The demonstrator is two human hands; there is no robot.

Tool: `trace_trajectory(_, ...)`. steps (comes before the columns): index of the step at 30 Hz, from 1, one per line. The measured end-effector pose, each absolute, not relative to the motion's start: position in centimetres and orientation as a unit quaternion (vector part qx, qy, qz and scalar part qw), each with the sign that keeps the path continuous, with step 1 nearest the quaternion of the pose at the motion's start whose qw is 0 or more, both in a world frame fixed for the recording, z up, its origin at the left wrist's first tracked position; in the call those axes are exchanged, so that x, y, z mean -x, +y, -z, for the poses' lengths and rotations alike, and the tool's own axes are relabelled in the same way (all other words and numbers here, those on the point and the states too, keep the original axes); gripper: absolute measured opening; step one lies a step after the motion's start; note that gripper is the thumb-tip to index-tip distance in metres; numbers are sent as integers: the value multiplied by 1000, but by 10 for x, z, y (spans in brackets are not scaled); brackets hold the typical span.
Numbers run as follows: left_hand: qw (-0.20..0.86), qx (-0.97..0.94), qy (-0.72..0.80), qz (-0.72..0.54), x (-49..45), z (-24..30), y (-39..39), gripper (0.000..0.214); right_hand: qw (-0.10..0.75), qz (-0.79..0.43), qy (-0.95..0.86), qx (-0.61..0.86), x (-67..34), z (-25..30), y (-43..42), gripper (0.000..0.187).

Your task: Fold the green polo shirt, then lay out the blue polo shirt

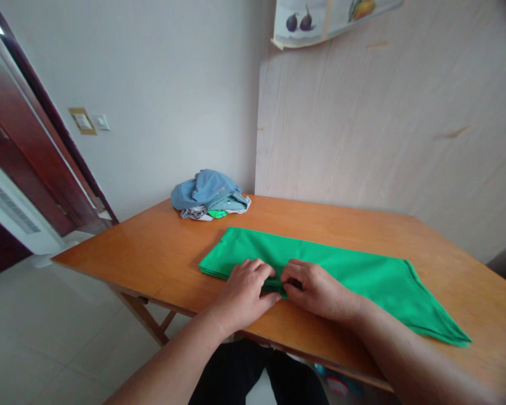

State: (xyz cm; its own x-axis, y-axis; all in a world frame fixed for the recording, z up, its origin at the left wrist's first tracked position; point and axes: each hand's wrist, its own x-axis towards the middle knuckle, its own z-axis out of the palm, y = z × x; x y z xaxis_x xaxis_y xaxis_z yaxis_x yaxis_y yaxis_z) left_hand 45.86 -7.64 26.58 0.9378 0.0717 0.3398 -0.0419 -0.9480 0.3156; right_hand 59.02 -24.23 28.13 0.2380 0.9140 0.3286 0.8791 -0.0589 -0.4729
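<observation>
A green cloth (354,270) lies folded in a long strip across the wooden table (152,253). My left hand (247,289) and my right hand (316,289) rest side by side on its near edge, close to the cloth's left end. The fingers of both hands are curled and pinch the cloth's near hem. The cloth's right end tapers to a point near the table's right front.
A heap of blue and grey clothes (208,196) with a bit of green sits at the table's far left corner by the wall. A dark wooden door (34,169) stands at the left. My dark trousers (253,371) show below the table's front edge.
</observation>
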Motion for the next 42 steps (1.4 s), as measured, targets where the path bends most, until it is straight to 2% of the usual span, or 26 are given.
trace_trajectory(7, 159, -971, 31, -177, -456, -265, -78, 28, 316, -62, -622, 713, -585, -280, -243, 18)
trace_trajectory(12, 159, -970, 34, -181, -455, -267, -79, 21, 287, -87, -636, 711, -584, -282, -242, 11)
trace_trajectory(16, 156, -967, 50, -196, -453, -266, -75, 17, 275, -79, -639, 714, -585, -280, -237, 25)
trace_trajectory(25, 164, -965, 51, -196, -441, -272, -53, 4, 252, -43, -615, 746, -582, -277, -235, 26)
trace_trajectory(29, 201, -949, 47, -237, -440, -275, -34, 19, 210, 38, -614, 760, -584, -275, -237, 25)
trace_trajectory(37, 110, -965, 102, -214, -424, -272, 3, 5, 118, 22, -591, 798, -590, -257, -238, 67)
trace_trajectory(42, 31, -976, 116, -184, -433, -287, 5, 16, 110, 15, -589, 800, -590, -256, -236, 69)
